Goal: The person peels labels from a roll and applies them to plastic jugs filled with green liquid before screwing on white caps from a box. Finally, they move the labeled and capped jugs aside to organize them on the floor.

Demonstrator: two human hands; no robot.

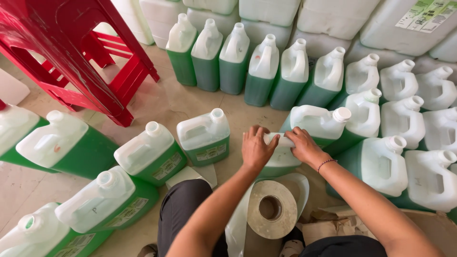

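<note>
Head view: both hands, left hand (pixel 255 148) and right hand (pixel 303 145), press on jug (pixel 281 159).

Seven green-filled jugs (pixel 264 71) stand in the back row on the floor (pixel 162 102); seven more lie toward its left edge. One label roll (pixel 271 209) and one red stool (pixel 71 52) show.
</note>
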